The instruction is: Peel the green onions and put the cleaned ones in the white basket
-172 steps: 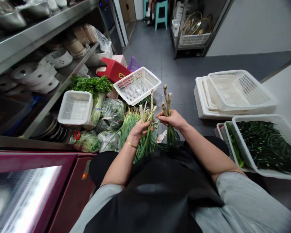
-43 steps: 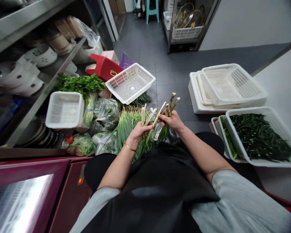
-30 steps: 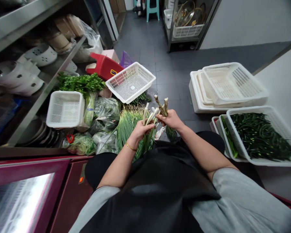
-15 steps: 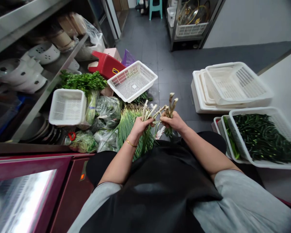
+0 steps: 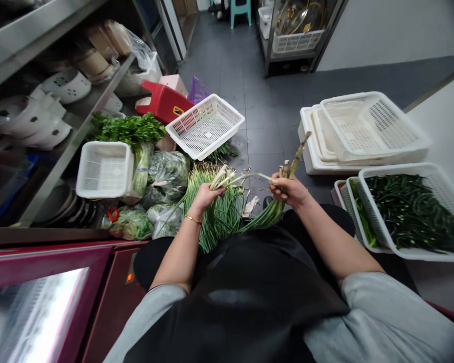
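White-stemmed scallions (image 5: 220, 177) stick up out of my left hand (image 5: 208, 195), which is closed around them. My right hand (image 5: 290, 191) grips a bunch of scallions with brownish root ends (image 5: 297, 155), their green leaves (image 5: 268, 216) trailing down to the left. One pale stalk (image 5: 252, 175) spans the gap between both hands. Below and beside my left hand lies a large pile of green scallions (image 5: 196, 184) on the floor.
A white basket (image 5: 196, 146) stands beyond the pile. Left are a white bin (image 5: 105, 169), leafy greens (image 5: 128, 130) and bagged vegetables (image 5: 168, 169). To the right, stacked white baskets (image 5: 378, 157) and a basket of dark green peppers (image 5: 416, 214). A metal shelf (image 5: 70, 146) runs along the left.
My hands have moved apart, the left one leftward and the right one rightward. A stalk now stretches between them, and the leaves of the right bunch show more.
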`<state>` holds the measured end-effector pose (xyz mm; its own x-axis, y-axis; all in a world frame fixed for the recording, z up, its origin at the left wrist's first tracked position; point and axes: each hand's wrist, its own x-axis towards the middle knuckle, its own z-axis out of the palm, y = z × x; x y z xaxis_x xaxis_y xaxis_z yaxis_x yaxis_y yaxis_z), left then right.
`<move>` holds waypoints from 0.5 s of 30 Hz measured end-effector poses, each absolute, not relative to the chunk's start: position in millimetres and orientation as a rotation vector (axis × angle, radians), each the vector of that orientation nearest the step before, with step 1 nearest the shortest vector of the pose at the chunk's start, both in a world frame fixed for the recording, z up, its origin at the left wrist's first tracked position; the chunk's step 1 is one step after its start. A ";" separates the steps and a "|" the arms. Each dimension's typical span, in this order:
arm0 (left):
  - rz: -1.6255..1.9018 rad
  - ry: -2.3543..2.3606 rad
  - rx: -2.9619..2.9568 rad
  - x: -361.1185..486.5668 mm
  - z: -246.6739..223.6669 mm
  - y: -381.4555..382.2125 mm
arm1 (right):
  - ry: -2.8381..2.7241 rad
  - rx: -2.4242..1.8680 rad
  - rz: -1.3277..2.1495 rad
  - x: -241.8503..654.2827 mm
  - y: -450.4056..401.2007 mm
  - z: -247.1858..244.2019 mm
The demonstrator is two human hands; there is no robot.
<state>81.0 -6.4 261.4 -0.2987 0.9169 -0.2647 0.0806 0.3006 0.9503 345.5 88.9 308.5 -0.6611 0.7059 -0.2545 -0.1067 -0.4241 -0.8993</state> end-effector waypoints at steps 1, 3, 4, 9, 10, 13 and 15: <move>1.117 1.639 0.929 81.4 260.9 -6.8 | -1.280 -0.937 1.995 344.9 92.0 306.1; 1.083 1.648 0.950 84.9 261.0 -7.5 | -1.303 -1.050 1.727 341.3 96.8 301.3; 1.061 1.651 0.964 87.3 261.2 -7.7 | -1.338 -1.081 1.601 338.6 98.1 299.1; 0.977 1.663 1.026 95.8 260.0 -7.6 | -1.902 -1.107 1.150 319.1 94.1 290.8; 0.971 1.658 1.037 96.0 259.6 -8.1 | -2.021 -1.131 1.054 315.5 92.3 288.7; 0.948 1.625 1.067 94.4 259.4 -12.2 | -2.265 -1.237 0.725 310.3 90.4 279.4; 0.915 1.609 1.075 91.8 259.5 -17.4 | -2.376 -1.283 0.582 313.6 95.8 271.3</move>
<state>91.8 -17.4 259.5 -0.1510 0.9412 -0.3024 0.2209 0.3303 0.9177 313.6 95.8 271.3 -0.5128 0.8486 0.1298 0.6926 0.4983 -0.5215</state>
